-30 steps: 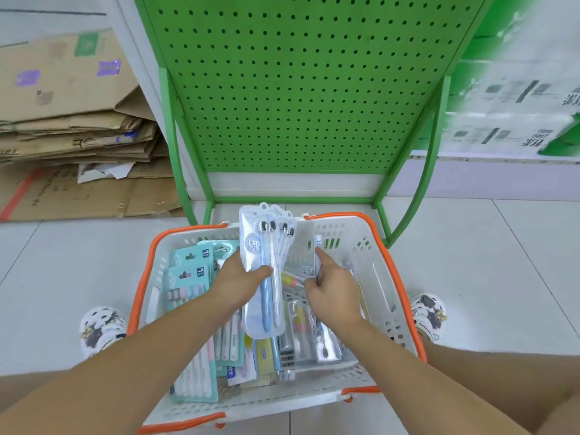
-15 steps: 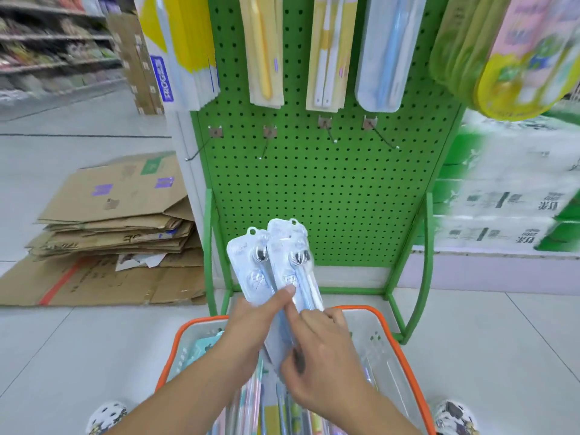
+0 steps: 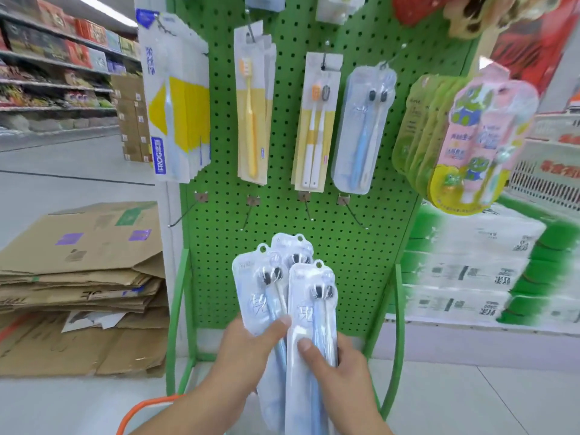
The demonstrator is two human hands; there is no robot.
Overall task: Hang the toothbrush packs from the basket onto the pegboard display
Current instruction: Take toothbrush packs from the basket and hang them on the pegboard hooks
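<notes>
I hold three pale blue toothbrush packs fanned upright in front of the green pegboard (image 3: 282, 215). My left hand (image 3: 248, 350) grips the left pack (image 3: 257, 290), with a second pack (image 3: 293, 251) behind it. My right hand (image 3: 335, 362) grips the front pack (image 3: 312, 312), thumb on its face. A row of empty hooks (image 3: 306, 208) sticks out of the board just above the packs. Over that row hang other packs, among them a matching blue pack (image 3: 361, 127). Only an orange piece of the basket rim (image 3: 138, 409) shows at the bottom.
Flattened cardboard boxes (image 3: 78, 277) are stacked on the floor at left. Green and white cartons (image 3: 470, 271) stand at right. Pink and green frog packs (image 3: 470, 136) hang out from the right side of the stand. Store shelves (image 3: 56, 73) run along the far left aisle.
Both hands lifted the blue packs out of the basket and up toward the board. The view tilted up, and the packs are now fanned into three, one in my right hand.
</notes>
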